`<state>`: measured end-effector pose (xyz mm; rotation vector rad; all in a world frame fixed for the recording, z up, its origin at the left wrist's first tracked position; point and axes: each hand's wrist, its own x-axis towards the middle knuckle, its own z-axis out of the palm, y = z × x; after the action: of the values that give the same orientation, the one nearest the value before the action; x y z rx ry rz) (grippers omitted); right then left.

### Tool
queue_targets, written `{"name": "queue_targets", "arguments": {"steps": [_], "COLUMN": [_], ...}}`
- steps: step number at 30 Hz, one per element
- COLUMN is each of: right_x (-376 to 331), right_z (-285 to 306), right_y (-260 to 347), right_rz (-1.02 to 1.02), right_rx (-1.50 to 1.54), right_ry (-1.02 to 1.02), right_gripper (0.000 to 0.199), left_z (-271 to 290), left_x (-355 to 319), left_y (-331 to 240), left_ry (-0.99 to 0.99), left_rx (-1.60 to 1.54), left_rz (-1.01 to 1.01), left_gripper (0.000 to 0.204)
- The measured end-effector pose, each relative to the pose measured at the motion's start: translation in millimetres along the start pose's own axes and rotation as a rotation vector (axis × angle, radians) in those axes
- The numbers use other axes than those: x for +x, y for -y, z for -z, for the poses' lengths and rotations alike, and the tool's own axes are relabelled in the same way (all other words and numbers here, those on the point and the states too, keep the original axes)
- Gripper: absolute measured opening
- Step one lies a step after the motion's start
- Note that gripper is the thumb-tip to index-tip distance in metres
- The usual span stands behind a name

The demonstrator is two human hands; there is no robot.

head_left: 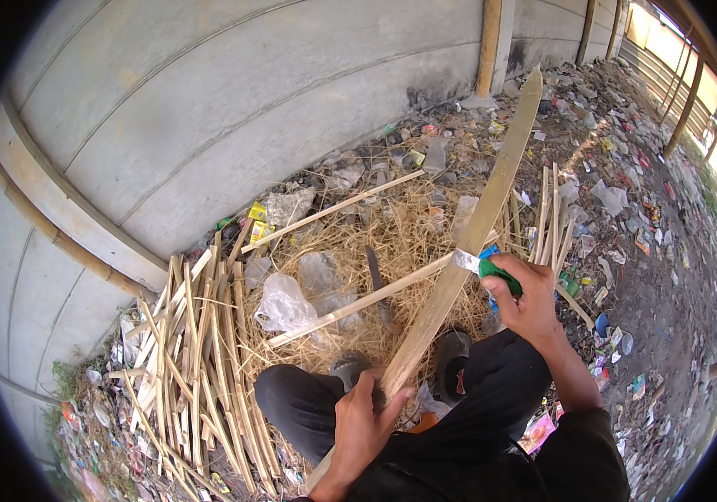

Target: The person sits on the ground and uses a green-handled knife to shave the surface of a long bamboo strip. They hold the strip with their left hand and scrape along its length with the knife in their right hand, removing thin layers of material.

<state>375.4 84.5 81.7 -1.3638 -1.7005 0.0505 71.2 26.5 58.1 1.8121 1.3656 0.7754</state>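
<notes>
Long strip (492, 197): here it is, the broad bamboo-like length, slanting from low by your lap up and away to the right, its far tip out toward the wall (250, 100).
Left grip (364, 418): closed round the lower part of that strip, thumb on one side, fingers on the other; a short tail shows below your wrist, the longer run beyond your fingers.
Right grip (525, 297): wrapped on the green tool (499, 274), just right of the strip's edge, about midway up.
Silvery end (465, 260): reaching leftward from your right grip, lying across the strip's face.
Thin strip (358, 304): down on the straw (337, 222), passing beneath your long one.
Dark blade (377, 280): flat in the straw, left of the long strip, near your feet.
Plastic bag (285, 303): crumpled, whitish, beside the thin strip.
Pile (195, 351): slim split lengths, heaped over on your left.
</notes>
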Motion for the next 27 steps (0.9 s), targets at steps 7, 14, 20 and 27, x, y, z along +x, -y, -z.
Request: {"name": "queue_targets", "arguments": {"steps": [7,14,20,27], "right_x": [33,-27,-51,-52], "right_z": [39,-20,-42,-45], "right_y": [-64,12,44,49], "right_rz": [-0.222,0.093,0.109,0.150], "right_rx": [-0.103,0.078,0.099,0.072], "right_ry": [-0.163,0.075,0.215,0.197], "right_gripper": [0.030,0.028,0.031,0.030], "left_z": [11,5,2,0], "left_x": [-17,2,13,14], "left_y": [18,17,-2,-9], "left_ry": [0.190,0.268,0.204,0.181], "left_rx": [-0.079,-0.276,-0.217,-0.153], "left_rz": [0.068,0.124,0.020,-0.003], "left_gripper": [0.036,0.029,0.027,0.028]}}
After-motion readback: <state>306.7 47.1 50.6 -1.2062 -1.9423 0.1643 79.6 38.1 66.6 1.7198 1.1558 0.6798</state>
